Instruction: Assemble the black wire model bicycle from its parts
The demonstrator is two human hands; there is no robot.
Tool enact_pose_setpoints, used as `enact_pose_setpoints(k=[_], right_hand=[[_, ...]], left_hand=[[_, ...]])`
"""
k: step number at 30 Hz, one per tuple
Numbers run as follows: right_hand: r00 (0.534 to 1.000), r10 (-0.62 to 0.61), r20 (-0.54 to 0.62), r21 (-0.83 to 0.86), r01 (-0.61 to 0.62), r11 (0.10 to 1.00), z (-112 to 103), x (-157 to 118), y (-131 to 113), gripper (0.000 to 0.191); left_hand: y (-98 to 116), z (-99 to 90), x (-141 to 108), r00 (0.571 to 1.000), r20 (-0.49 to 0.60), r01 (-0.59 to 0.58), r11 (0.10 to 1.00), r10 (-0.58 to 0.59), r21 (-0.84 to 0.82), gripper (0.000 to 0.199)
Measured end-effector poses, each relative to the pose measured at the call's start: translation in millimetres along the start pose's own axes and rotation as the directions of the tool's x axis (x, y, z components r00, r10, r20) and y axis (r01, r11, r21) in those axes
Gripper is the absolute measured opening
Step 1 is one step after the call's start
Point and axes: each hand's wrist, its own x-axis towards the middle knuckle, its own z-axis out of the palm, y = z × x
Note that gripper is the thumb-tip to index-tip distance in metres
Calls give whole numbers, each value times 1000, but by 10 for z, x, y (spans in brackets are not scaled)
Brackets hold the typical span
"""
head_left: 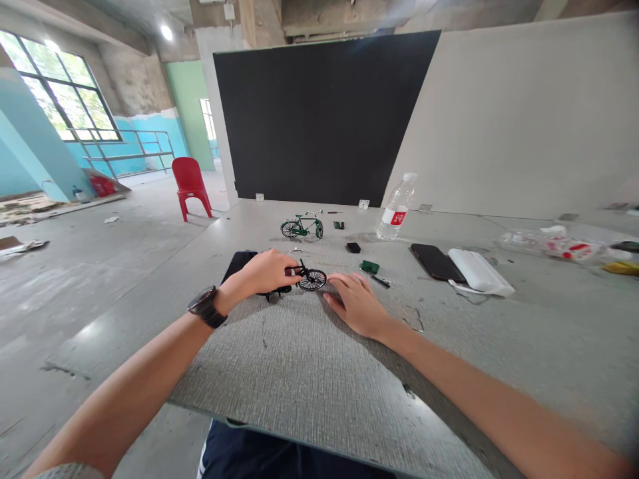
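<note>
A small black model bicycle (313, 279) stands on the table in front of me, its spoked front wheel facing right. My left hand (269, 271), with a black watch on the wrist, is closed around the bicycle's upper frame near the handlebar. The hand hides much of the bicycle's rear half. My right hand (357, 303) lies low by the front wheel with its fingers stretched out. Its fingertips are at the wheel's right edge; whether they touch it I cannot tell. Behind stands a green model bicycle (302, 227).
Small green parts (369, 267), a thin dark tool (381, 282) and a black piece (353, 247) lie beyond my right hand. A water bottle (397, 207), a black phone (436, 262) and a white case (480, 271) are farther right. A dark panel (324, 120) rises behind the table.
</note>
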Motion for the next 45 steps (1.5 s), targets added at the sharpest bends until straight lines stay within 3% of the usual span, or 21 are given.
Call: enact_pose_setpoints(k=[4,6,8,11,14,17,19,36,42,45], right_hand=[[998,18,67,-94,-12,996,-244,46,102,26],[986,57,154,-127,-38,991,-432,61,294,25],[956,189,224,-122,-164,979,-633,48,574,26],[829,293,476,-62,-301,952,-885,-28,1019,26],[715,316,624,-30,-383,923,-1012,-124,1299,27],[647,325,690,-14,-437,899,-1025,-176,1369,19],[630,312,711,8,-451,892,-1005,-177,1352,14],[662,284,694,13,-406,914,-904,-155,1304,9],[696,270,665,38,-393,919,-902,-153,1328,19],[754,233,614,89,-359,929,-903,-129,1306,23]], left_hand=[[-3,5,-1,1000,6,3,1000,-3,9,34],[0,1,-2,1000,7,10,1000,-10,20,34],[10,-12,-5,1000,12,16,1000,-16,27,35],[28,-33,-11,1000,22,22,1000,-22,20,34],[36,-36,-14,999,22,23,1000,-23,14,31],[36,-28,-13,999,21,31,999,-32,27,34],[42,-30,-12,999,20,34,998,-35,44,35],[65,-50,-21,999,29,31,999,-32,33,38],[53,-39,-18,999,25,20,999,-21,32,37],[52,-41,-16,999,31,18,999,-19,28,36]])
